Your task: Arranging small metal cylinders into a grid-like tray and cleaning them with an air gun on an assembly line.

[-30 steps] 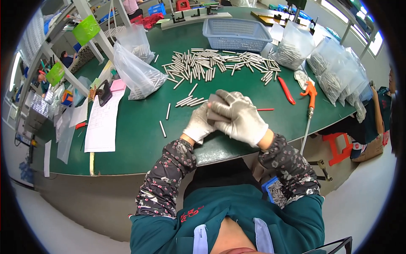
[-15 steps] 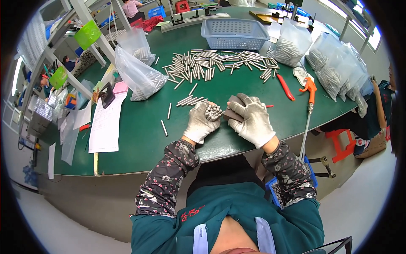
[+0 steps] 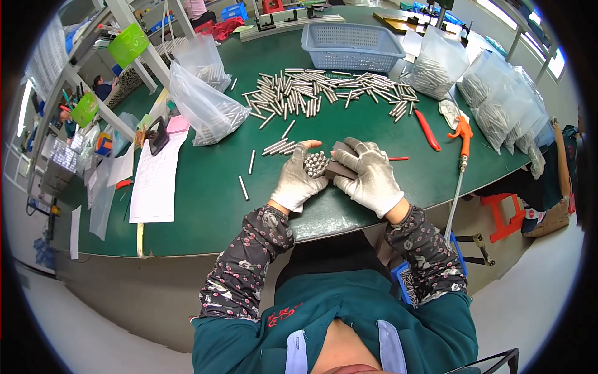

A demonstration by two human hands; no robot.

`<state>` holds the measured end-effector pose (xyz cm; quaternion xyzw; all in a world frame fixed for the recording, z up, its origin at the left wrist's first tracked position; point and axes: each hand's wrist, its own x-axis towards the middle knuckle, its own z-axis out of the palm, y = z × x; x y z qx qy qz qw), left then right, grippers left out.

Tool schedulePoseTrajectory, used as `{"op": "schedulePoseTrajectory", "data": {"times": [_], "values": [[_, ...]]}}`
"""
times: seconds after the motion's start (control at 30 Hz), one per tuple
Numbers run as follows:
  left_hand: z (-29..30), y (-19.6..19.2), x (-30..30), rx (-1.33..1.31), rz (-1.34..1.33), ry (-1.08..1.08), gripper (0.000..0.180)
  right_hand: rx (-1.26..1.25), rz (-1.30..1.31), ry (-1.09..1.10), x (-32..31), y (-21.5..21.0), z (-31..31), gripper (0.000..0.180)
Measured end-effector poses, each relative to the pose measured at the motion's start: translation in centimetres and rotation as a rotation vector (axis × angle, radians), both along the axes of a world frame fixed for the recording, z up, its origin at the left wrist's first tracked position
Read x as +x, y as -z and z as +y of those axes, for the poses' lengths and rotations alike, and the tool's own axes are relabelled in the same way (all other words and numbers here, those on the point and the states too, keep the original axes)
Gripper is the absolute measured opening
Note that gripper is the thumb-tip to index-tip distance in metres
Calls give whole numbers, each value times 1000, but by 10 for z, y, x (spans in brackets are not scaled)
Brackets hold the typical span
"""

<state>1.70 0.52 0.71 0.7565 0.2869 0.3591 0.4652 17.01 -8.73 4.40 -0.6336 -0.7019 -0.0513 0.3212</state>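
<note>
In its white glove, my left hand (image 3: 295, 182) is closed round a bundle of metal pins (image 3: 316, 164), their round ends facing up. My gloved right hand (image 3: 372, 177) grips a dark brown block (image 3: 340, 169), which sits against the right side of the bundle. What the block is made of I cannot tell. Just left of my left hand a few loose pins (image 3: 278, 148) lie on the green table (image 3: 205, 206). Beyond both hands spreads a large heap of the same pins (image 3: 299, 93). A thin red rod (image 3: 398, 158) pokes out beside my right hand.
A blue plastic basket (image 3: 352, 47) stands behind the heap. Clear bags of pins (image 3: 208, 118) flank it, more on the right (image 3: 498, 106). Red-handled pliers (image 3: 428, 131) and an orange air gun (image 3: 461, 132) with hose lie at right. Papers (image 3: 156, 181) and a phone (image 3: 158, 135) are at left.
The bundle's pin ends now face up more squarely. My right hand and the block have shifted very slightly left. The table's contents appear slightly shifted as the view moves.
</note>
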Motion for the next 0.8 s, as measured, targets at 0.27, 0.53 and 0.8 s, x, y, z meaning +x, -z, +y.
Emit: {"op": "schedulePoseTrajectory", "data": {"times": [0.27,0.53,0.8], "values": [[3,5,4,-58,26,15,81,108,7,21,8,-12,4,42],[2,5,9,-149,-9,106,89,128,-155,150,29,-25,24,29],[10,9,1,-218,116,126,99,135,-144,57,26,-31,29,29]]}}
